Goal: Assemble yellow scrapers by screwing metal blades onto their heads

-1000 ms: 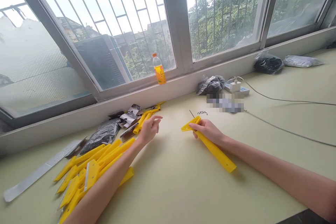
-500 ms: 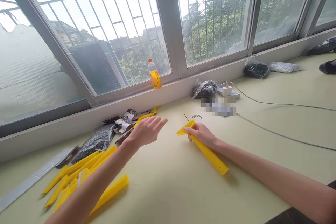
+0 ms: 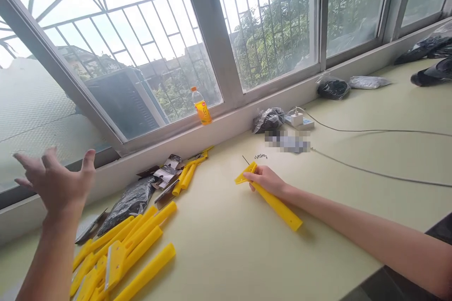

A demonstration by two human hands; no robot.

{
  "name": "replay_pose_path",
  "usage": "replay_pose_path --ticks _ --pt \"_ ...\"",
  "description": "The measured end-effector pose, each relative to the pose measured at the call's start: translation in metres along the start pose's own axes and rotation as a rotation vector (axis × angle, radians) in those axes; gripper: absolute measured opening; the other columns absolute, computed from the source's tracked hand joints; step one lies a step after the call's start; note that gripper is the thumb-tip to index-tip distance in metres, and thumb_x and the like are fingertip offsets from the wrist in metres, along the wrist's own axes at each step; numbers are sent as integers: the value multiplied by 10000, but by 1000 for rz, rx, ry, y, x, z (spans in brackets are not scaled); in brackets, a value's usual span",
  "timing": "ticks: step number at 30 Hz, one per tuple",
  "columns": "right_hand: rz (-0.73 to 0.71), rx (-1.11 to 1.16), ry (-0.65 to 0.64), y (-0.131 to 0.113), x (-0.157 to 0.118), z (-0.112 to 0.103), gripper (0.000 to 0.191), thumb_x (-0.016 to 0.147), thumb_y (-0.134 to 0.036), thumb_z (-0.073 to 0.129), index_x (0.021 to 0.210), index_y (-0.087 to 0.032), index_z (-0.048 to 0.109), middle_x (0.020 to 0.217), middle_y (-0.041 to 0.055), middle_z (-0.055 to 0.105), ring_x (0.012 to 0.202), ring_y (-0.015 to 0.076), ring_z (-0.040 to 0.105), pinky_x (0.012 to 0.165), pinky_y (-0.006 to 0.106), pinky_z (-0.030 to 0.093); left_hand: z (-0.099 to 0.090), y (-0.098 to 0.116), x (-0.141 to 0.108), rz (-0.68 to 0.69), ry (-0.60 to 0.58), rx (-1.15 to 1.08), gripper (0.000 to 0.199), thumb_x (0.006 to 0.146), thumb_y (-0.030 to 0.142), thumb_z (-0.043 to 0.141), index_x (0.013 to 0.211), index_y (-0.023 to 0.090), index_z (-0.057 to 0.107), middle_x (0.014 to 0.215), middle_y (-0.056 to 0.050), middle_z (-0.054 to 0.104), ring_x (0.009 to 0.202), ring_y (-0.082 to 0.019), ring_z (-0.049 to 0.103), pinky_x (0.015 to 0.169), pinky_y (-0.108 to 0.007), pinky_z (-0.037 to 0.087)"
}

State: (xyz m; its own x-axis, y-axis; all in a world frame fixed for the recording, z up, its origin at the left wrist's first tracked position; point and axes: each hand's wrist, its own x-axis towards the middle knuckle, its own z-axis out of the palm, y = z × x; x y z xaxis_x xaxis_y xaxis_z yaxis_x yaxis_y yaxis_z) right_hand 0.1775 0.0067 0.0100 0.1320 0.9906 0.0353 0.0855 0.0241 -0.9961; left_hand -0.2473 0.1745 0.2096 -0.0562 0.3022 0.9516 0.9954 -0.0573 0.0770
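Observation:
My right hand (image 3: 266, 182) grips a yellow plastic scraper (image 3: 277, 204) by the neck, its wide head to the upper left and its handle pointing toward me. Just beyond the head shows a thin metal rod (image 3: 245, 161); whether my hand holds it, I cannot tell. Small metal screws (image 3: 261, 155) lie in a little heap past my fingers. My left hand (image 3: 58, 178) is raised at the far left, fingers spread, holding nothing. Below and right of it, several yellow scrapers (image 3: 116, 263) are piled up, some with a pale blade edge showing.
Behind the pile lie a black plastic bag (image 3: 129, 200), printed cards (image 3: 168, 171) and more yellow handles (image 3: 190, 174). An orange drink bottle (image 3: 202, 107) stands on the window ledge. Farther right are a wrapped dark bundle (image 3: 269, 120), a white charger (image 3: 296, 118) and grey cables (image 3: 356, 167).
My left hand has swung from the middle of the table to the far left and opened wide. My right hand still holds the scraper. The view has shifted slightly.

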Motion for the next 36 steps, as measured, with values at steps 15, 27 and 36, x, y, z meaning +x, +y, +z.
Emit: replay_pose_path --ticks 15,27,36 --pt "14 -3 -4 -6 -2 -1 292 858 -434 597 743 -165 584 620 11 620 522 104 468 540 258 361 112 239 -176 195 -809 -389 517 918 300 489 1376 59 494 1451 -279 494 1345 -392 487 1016 -492 467" --pt "-4 -15 -27 2 1 -2 330 858 -426 602 650 -170 578 623 20 625 536 109 473 561 270 362 151 250 -211 158 -928 -275 526 958 416 407 1290 61 606 1426 -248 554 1417 -366 426 1150 -499 330" --pt "10 -14 -24 -7 -4 -2 297 861 -371 582 640 -173 575 609 9 613 489 97 441 517 263 348 156 253 -190 175 -745 -246 518 979 360 333 1357 63 529 1460 -244 515 1462 -346 347 1211 -548 166"
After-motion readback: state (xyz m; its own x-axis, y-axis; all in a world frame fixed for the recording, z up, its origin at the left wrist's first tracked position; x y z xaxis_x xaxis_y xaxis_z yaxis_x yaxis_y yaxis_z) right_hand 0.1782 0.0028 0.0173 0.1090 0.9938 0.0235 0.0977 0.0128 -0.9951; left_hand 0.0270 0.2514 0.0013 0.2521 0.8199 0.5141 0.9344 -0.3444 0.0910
